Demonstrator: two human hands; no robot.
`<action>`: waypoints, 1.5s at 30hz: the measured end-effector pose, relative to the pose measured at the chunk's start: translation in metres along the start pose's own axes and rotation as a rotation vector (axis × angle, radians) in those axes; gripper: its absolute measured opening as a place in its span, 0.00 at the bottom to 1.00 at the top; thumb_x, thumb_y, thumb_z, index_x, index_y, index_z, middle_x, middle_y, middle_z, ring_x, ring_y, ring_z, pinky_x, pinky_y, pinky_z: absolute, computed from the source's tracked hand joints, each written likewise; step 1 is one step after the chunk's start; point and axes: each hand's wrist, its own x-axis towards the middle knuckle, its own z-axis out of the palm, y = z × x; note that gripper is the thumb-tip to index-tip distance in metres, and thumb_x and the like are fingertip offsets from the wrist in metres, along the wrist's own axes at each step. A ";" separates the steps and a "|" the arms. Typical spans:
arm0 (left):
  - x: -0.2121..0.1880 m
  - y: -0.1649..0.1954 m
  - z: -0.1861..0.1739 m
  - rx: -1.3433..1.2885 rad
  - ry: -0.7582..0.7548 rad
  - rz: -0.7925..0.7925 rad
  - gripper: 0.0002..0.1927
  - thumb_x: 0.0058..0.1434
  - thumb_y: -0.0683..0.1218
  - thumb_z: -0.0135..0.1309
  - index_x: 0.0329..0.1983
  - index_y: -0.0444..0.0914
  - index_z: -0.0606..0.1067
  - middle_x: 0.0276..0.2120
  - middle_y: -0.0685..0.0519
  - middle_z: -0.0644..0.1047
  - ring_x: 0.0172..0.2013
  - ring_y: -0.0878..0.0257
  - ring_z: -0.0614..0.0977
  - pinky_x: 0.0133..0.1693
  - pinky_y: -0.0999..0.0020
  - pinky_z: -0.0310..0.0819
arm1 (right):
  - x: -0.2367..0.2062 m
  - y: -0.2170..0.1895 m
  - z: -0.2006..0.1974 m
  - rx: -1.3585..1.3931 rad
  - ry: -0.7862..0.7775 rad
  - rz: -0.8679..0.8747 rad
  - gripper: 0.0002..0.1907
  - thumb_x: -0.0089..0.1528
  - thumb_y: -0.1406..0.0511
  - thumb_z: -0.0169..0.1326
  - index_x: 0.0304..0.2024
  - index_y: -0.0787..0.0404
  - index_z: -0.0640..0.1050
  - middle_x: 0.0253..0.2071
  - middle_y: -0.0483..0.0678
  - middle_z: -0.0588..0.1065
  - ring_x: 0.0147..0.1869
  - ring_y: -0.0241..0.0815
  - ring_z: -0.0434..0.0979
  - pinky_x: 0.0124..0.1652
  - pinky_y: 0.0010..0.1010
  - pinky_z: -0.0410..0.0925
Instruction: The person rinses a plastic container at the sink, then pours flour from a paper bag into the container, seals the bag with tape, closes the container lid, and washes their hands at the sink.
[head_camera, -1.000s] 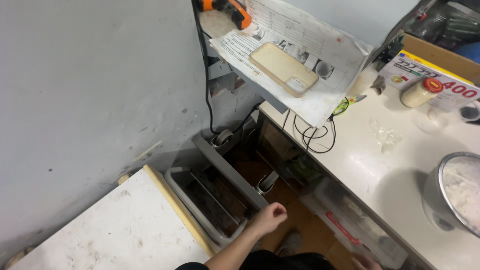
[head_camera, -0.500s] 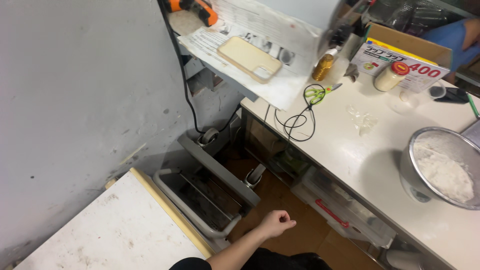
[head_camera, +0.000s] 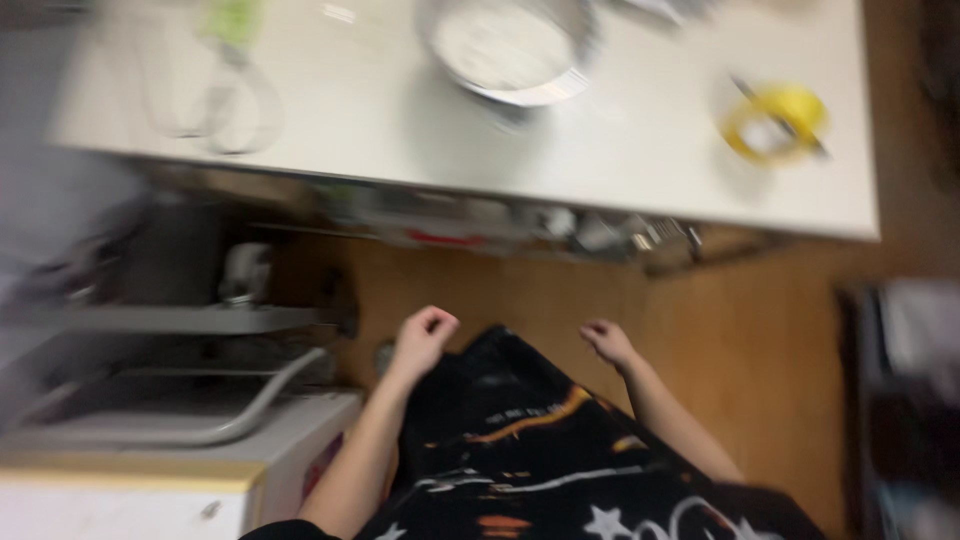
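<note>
Warm wooden floor (head_camera: 560, 300) runs under one long white desk (head_camera: 640, 140) across the top of the frame. On it stand one metal bowl (head_camera: 508, 45) of white powder, top centre, and one yellow roll (head_camera: 775, 120), upper right. Lower down, both grips hang empty: left hand (head_camera: 422, 335) curled shut, right hand (head_camera: 606, 340) loosely curled, above the dark patterned garment (head_camera: 540, 450). Blur is heavy; steadier footing would help.

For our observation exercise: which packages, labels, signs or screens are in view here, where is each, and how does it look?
None can be told apart: the picture is heavily blurred.
Metal bowl: round, white contents, on the white counter.
Yellow round thing: right on the counter, kind unclear.
</note>
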 end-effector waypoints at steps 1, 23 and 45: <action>0.005 -0.004 0.019 -0.082 -0.055 -0.018 0.09 0.65 0.47 0.56 0.33 0.37 0.79 0.30 0.57 0.82 0.33 0.70 0.81 0.40 0.72 0.77 | 0.002 0.029 -0.019 0.026 0.039 0.106 0.18 0.64 0.57 0.57 0.50 0.62 0.80 0.39 0.49 0.81 0.30 0.38 0.77 0.29 0.31 0.69; 0.280 -0.186 0.337 0.687 -0.479 0.020 0.12 0.65 0.42 0.57 0.51 0.36 0.78 0.46 0.47 0.80 0.48 0.56 0.80 0.51 0.61 0.73 | -0.023 0.363 0.027 1.180 0.644 0.766 0.14 0.67 0.64 0.52 0.54 0.62 0.75 0.43 0.50 0.80 0.37 0.39 0.81 0.34 0.26 0.73; 0.438 -0.316 0.384 0.291 0.029 -0.150 0.36 0.61 0.45 0.58 0.69 0.45 0.55 0.59 0.50 0.70 0.57 0.55 0.75 0.46 0.57 0.77 | 0.091 0.451 0.106 1.170 0.577 0.567 0.18 0.65 0.67 0.52 0.56 0.69 0.75 0.45 0.52 0.81 0.43 0.40 0.82 0.43 0.27 0.72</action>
